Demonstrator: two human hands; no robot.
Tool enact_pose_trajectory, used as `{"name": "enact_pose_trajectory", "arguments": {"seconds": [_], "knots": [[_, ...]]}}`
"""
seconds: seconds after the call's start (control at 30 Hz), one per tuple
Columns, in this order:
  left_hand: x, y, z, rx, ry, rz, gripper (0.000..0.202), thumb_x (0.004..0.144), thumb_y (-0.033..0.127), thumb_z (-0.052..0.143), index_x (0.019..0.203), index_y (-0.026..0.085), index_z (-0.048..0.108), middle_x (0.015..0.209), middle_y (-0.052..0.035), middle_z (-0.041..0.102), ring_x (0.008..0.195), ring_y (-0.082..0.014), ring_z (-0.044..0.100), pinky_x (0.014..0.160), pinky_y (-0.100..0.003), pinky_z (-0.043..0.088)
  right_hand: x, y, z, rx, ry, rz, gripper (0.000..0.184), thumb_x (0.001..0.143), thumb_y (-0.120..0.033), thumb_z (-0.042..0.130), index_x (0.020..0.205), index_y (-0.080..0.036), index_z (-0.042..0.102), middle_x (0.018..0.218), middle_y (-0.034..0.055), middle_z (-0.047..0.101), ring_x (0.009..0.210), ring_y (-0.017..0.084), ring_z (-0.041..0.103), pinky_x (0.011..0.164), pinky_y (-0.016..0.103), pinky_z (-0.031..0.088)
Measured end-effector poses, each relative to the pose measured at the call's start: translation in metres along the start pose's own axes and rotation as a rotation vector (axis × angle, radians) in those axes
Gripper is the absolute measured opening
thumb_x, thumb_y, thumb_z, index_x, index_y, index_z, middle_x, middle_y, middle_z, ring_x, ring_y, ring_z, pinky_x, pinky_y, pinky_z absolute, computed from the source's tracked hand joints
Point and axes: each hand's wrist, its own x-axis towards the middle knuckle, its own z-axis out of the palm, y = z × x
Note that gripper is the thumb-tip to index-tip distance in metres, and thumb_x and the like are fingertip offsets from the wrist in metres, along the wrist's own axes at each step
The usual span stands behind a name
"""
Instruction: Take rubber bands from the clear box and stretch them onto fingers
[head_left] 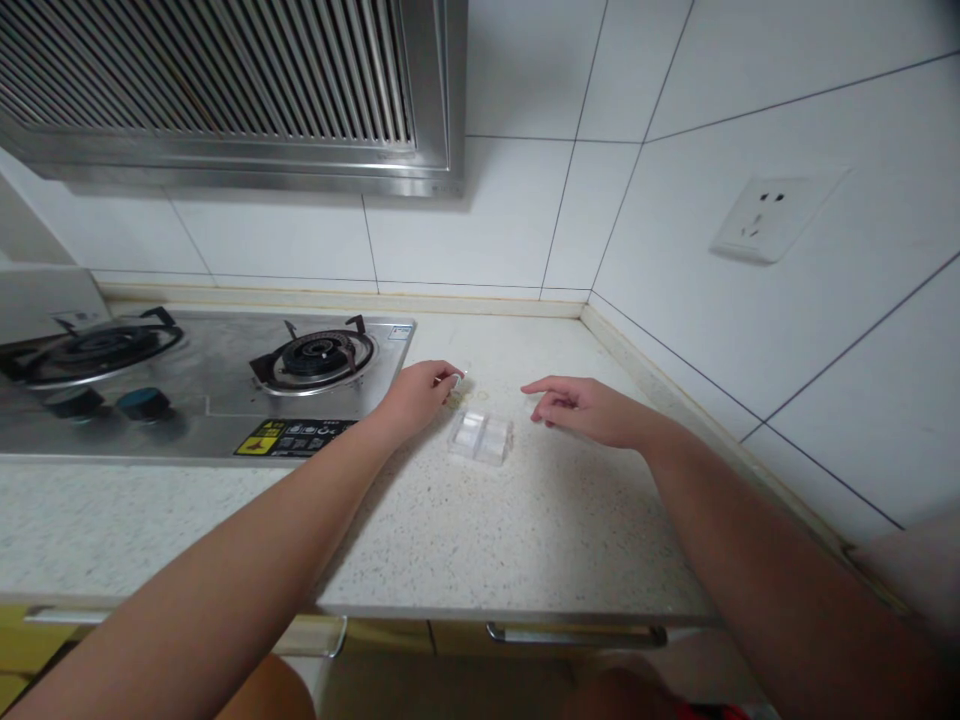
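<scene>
My left hand (426, 392) is closed in a pinch, just right of the stove. Between its thumb and fingertips shows a small, whitish, partly clear piece (460, 379), too small to name. Below it on the counter lies a clear plastic box (480, 438) that looks divided into compartments. Just behind the box are faint yellowish ring shapes (483, 395), perhaps thin bands. To the right, my right hand (581, 408) hovers apart from the box with the index finger stretched out and the other fingers loosely bent. Nothing shows in it.
A gas stove (217, 400) with two burners takes up the left of the speckled counter (465, 540). Over it hangs a range hood (442, 170). The tiled side wall carries a power socket (765, 220). Drawer handles (577, 636) run below the front edge.
</scene>
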Motion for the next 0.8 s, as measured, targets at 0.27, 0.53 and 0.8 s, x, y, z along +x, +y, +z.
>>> {"name": "enact_pose_trajectory", "arguments": {"seconds": [0.27,0.53,0.8], "knots": [[0.0001,0.0006,-0.0026,0.004,0.016,-0.015,0.014,0.089,0.030,0.063,0.085,0.018,0.070,0.066,-0.0014,0.068,0.060,-0.0168,0.062,0.058,-0.027,0.042,-0.0007,-0.0012,-0.0008,-0.047,-0.004,0.013,0.042,0.093,-0.036,0.058,0.133,-0.022,0.061,0.100,0.0056,0.075,0.085,0.020,0.068,0.075,0.031,0.050],[-0.0013,0.0038,-0.0042,0.058,0.030,-0.019,0.017,0.091,0.026,0.055,0.084,0.019,0.068,0.074,-0.0039,0.070,0.066,-0.0179,0.064,0.060,-0.027,0.043,-0.0017,-0.0032,-0.0016,-0.069,-0.006,0.019,0.043,0.092,-0.036,0.059,0.132,-0.021,0.062,0.099,0.0060,0.076,0.085,0.020,0.069,0.076,0.032,0.050],[-0.0034,0.0085,-0.0039,0.112,0.039,-0.007,0.014,0.088,0.019,0.055,0.090,0.018,0.069,0.084,-0.0054,0.072,0.073,-0.0187,0.065,0.065,-0.028,0.046,-0.0016,-0.0034,-0.0018,-0.079,-0.007,0.026,0.043,0.092,-0.036,0.059,0.132,-0.021,0.062,0.100,0.0059,0.076,0.086,0.020,0.069,0.076,0.032,0.050]]}}
